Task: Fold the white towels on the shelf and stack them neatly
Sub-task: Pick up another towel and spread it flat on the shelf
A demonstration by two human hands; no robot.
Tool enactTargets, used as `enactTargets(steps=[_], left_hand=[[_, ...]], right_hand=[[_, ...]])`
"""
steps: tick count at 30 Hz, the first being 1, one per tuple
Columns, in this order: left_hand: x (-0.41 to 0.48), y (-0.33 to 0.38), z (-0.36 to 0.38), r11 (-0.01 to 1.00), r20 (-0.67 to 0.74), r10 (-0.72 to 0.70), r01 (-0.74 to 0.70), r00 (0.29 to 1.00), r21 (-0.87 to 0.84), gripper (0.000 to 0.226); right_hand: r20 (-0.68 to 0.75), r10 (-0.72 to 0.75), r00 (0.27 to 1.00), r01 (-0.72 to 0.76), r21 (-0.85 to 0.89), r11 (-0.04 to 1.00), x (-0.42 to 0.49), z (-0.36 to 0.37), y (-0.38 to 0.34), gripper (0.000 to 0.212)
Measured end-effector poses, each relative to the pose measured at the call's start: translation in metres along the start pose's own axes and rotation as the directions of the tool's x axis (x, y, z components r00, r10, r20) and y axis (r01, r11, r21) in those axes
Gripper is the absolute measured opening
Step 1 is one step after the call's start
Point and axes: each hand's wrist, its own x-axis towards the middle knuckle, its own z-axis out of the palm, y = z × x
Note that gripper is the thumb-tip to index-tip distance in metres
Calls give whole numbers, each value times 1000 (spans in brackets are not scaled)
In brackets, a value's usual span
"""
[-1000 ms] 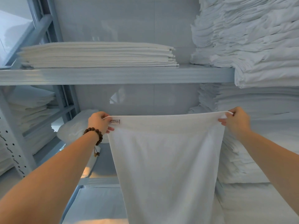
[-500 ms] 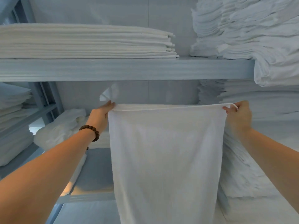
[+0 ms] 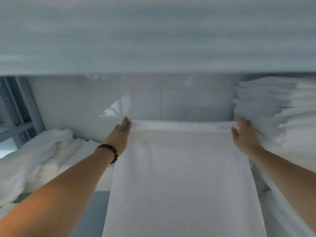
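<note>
One towel (image 3: 184, 177) now lies forward on the shelf (image 3: 95, 211), no longer hanging. Left hand (image 3: 122, 132) pinches a far corner; right hand (image 3: 244, 134) is at the other (grip blurred, I cannot tell).

Both arms bare, reaching forward and up, forearms converging slightly. Left hand (image 3: 122, 132) back-up, fingers nearly straight and pointing away, pinching far left corner of towel (image 3: 184, 177) against thumb. Beaded bracelet (image 3: 109, 152) on left wrist. Right hand (image 3: 245, 135) level with left, well apart, fingers loosely curled, thumb and forefinger nipping far right corner. Motion blur hides finer grip detail.
</note>
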Motion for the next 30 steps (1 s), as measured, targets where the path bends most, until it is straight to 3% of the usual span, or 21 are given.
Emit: enactTargets(steps=[1,3,6,9,14,23,30], left_hand=[[1,3,23,1000,17,6,-7,1000,26,61],[-3,8,72,999,82,-12,9,997,41,80],[-19,10,139,996,194,-34,18,980,87,104],[-31,11,193,996,313,-57,32,948,85,110],[-40,9,242,997,432,-60,35,900,66,97],[-74,28,243,1000,429,9,2,903,-25,80],[-171,65,198,994,560,92,-47,823,-95,112]], right_hand=[[86,-59,995,64,-55,996,-9,20,9,47],[257,-67,964,119,-195,973,-30,58,33,64],[455,47,889,146,-378,914,-62,108,73,80],[566,117,816,214,-483,849,-91,145,106,92],[639,150,755,301,-541,786,-110,183,128,102],[602,149,784,286,-564,775,-138,181,105,84],[724,165,670,191,-382,904,-227,137,60,74]])
